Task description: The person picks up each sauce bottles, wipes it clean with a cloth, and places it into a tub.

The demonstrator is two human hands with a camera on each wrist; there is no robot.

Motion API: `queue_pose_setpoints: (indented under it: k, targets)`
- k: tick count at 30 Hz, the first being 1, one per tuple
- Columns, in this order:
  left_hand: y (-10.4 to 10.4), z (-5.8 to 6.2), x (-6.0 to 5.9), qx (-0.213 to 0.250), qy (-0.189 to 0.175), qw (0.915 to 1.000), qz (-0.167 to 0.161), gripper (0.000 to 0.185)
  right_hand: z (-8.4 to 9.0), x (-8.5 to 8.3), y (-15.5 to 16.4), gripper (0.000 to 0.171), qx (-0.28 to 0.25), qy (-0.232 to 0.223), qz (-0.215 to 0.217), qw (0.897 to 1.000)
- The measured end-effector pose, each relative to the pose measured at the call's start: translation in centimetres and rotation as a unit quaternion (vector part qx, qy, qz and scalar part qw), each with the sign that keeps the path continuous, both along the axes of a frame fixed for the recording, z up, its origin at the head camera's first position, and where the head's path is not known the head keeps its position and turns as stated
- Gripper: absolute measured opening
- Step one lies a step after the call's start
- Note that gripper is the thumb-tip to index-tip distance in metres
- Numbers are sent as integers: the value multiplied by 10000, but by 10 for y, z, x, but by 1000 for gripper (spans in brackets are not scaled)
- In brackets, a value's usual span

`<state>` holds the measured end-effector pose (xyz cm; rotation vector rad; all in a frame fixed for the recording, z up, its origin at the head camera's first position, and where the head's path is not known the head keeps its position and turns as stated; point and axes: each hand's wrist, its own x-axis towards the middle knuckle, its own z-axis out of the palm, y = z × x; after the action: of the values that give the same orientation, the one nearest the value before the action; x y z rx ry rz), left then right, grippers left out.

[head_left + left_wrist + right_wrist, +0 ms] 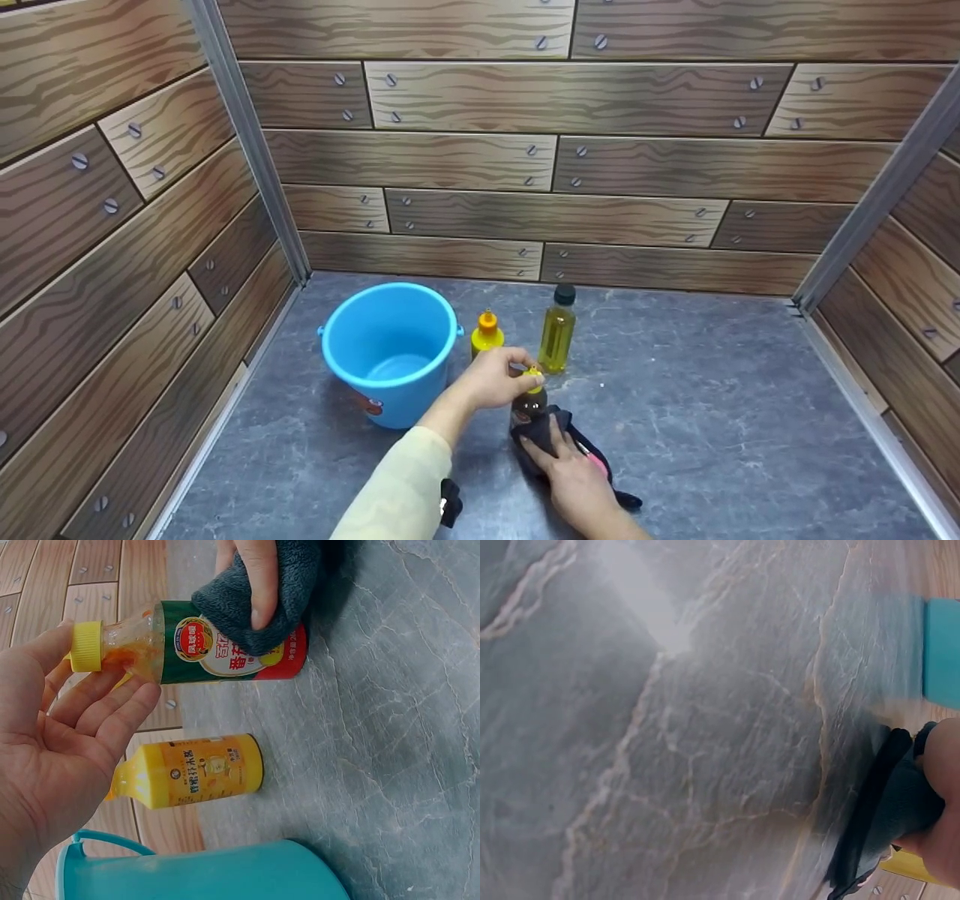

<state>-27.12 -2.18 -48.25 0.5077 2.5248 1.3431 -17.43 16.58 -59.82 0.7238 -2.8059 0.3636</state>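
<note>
A sauce bottle (529,405) with a yellow cap (533,373) and a green and red label stands on the grey surface. In the left wrist view this bottle (225,645) holds orange-red residue near the neck. My left hand (510,375) grips the bottle at its cap (86,645), fingers curled under the neck. My right hand (570,472) holds a dark grey cloth (538,431) against the bottle's side. Its thumb (259,585) presses the cloth (225,611) onto the label. The right wrist view shows only the cloth (885,817) and part of that hand (941,795).
A blue bucket (390,352) stands left of the bottles. A small yellow squeeze bottle (487,336) and a taller oil bottle (557,330) with a dark cap stand just behind. Wood-patterned walls (525,150) close in the back and both sides of the grey marbled surface (712,420).
</note>
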Motion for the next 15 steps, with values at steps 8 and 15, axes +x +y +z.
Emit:
queue_pose_setpoints:
  k: [8,15]
  targets:
    - [0,0,0,37,-52,10000,58,9,5,-1,0,61,151,-435,-163,9988]
    - [0,1,1,21,-76,9999,96,9,12,-1,-5,59,365,-680,-490,9958]
